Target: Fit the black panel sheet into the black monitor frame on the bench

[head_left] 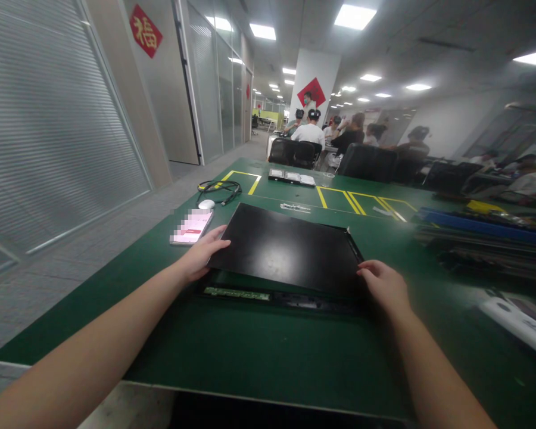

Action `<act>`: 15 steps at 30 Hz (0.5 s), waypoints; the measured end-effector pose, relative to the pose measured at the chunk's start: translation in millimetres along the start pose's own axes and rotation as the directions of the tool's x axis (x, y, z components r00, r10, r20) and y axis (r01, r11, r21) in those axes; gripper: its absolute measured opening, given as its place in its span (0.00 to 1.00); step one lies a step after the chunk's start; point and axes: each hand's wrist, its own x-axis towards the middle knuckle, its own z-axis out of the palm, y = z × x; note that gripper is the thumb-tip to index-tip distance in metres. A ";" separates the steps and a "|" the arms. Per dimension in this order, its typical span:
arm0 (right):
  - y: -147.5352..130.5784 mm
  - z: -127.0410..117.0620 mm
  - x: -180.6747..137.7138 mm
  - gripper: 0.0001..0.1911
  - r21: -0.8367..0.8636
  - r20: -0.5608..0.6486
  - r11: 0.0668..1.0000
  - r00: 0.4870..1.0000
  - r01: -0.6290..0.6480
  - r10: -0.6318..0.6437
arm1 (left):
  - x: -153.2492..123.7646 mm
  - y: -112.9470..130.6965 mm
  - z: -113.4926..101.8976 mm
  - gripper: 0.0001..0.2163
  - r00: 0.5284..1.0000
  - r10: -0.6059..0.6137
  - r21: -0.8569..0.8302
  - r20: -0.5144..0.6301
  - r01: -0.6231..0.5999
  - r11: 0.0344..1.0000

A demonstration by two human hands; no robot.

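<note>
A flat black screen panel (286, 247) lies tilted over a black frame (312, 301), its left side raised. My left hand (206, 253) grips the panel's left edge, thumb on top and fingers underneath. At the right edge, my right hand (384, 283) is closed in a pinch where panel and frame meet; its fingertips are partly hidden. A green circuit board strip (236, 293) shows along the near side of the frame. Most of the frame's inside is covered by the panel.
On the green table (259, 351), a phone (192, 227), a white mouse (206, 204) and a coiled black cable (226, 192) lie at left. Drives (291, 177) rest at the back. A blurred white device (518, 322) and dark parts (482, 253) are at right. People sit beyond.
</note>
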 end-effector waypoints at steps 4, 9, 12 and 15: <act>0.1 0.1 0.1 0.13 0.000 0.002 1.000 1.000 0.002 -0.002 | -0.4 -0.1 0.5 0.18 1.000 -0.008 0.015 -0.010 0.008 1.000; -1.0 -0.3 -1.0 0.12 0.009 -0.010 1.000 1.000 0.008 -0.008 | -1.9 0.5 2.3 0.14 0.999 -0.029 0.037 -0.040 0.030 0.999; -2.0 -0.8 -1.7 0.13 0.012 -0.014 1.000 1.000 0.014 -0.014 | -2.3 0.5 3.9 0.14 0.998 -0.031 0.046 -0.056 0.034 0.998; -2.1 -0.5 -1.4 0.13 0.010 -0.011 1.000 1.000 0.013 -0.013 | -2.7 0.5 5.5 0.14 0.997 -0.032 0.052 -0.069 0.036 0.998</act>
